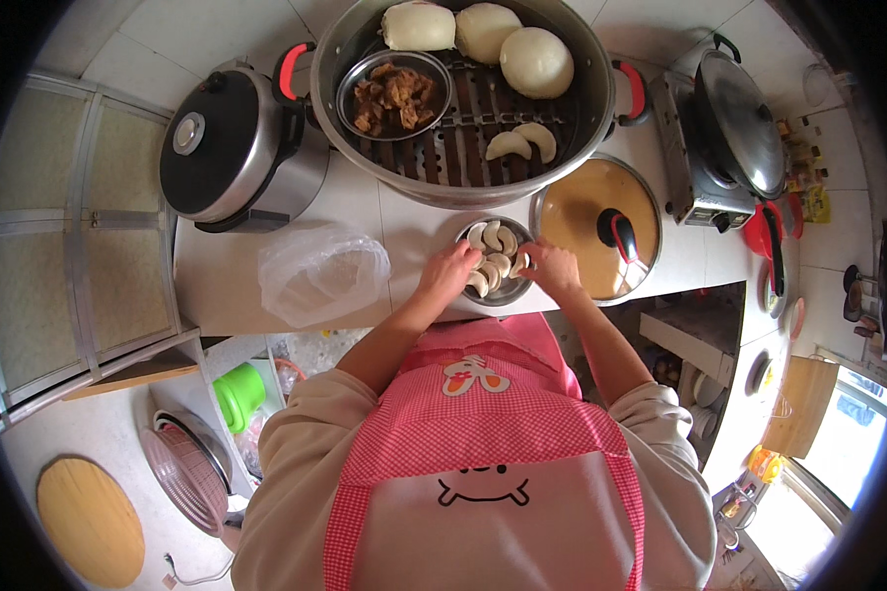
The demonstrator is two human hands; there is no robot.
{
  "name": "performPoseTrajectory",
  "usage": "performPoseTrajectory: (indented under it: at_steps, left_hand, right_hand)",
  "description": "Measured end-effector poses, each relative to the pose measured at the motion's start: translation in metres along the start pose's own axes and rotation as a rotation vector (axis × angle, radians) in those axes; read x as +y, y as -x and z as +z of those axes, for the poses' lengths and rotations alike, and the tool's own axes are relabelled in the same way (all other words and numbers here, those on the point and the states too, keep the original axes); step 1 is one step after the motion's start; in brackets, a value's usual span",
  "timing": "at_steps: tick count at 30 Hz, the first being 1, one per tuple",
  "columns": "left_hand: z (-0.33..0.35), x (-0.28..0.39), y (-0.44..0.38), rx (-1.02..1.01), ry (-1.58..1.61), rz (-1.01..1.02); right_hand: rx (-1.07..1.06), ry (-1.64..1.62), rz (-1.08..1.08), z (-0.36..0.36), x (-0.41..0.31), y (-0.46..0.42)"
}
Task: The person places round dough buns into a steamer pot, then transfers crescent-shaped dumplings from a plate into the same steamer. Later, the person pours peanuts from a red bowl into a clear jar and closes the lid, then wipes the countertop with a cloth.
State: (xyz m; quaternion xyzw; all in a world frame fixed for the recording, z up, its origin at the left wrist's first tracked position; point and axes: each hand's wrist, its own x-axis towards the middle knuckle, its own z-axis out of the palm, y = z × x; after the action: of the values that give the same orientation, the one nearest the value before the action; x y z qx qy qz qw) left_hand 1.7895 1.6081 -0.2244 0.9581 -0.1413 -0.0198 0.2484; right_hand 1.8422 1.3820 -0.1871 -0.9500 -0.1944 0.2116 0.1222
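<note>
A round metal dish [504,298] of several crescent-shaped dumplings [499,262] sits at the counter's front edge before me. At the dish's left rim is my left hand [449,270], its fingertips beside the dumplings; whether they grip the rim or a dumpling is hidden. My right hand [552,267] pinches a dumpling [519,266] at the right side of the dish. Behind the dish stands a large steamer pot [458,193]. Two dumplings [521,142] lie on its slotted rack [451,159], near a metal bowl of brown meat pieces [394,96] and three large pale buns [537,63].
A glass lid [576,221] lies flat close to my right hand. Further right, a lidded wok [739,122] rests on a gas stove [684,155], its handle reaching forward. A clear plastic bag [325,273] and an electric pressure cooker [240,148] occupy the counter's left.
</note>
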Motion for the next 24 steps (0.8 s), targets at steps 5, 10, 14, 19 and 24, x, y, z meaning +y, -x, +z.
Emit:
performPoseTrajectory:
  at_steps: [5, 10, 14, 19, 24]
  left_hand:
    - [0.005, 0.002, 0.012, -0.039, 0.07, 0.07]
    - [0.007, 0.003, 0.016, -0.022, 0.031, 0.095]
    - [0.012, 0.004, 0.016, 0.019, 0.021, 0.121]
    - [0.004, 0.008, 0.015, 0.061, 0.064, 0.073]
    - [0.003, 0.007, 0.015, 0.085, 0.043, 0.009]
  right_hand:
    - [0.085, 0.076, -0.057, 0.022, -0.002, 0.008]
    - [0.151, 0.184, 0.002, 0.033, -0.005, 0.0]
    - [0.223, 0.207, 0.028, 0.031, -0.008, -0.004]
    - [0.238, 0.065, 0.048, 0.004, -0.03, 0.007]
    - [0.183, 0.03, -0.087, 0.044, -0.038, -0.002]
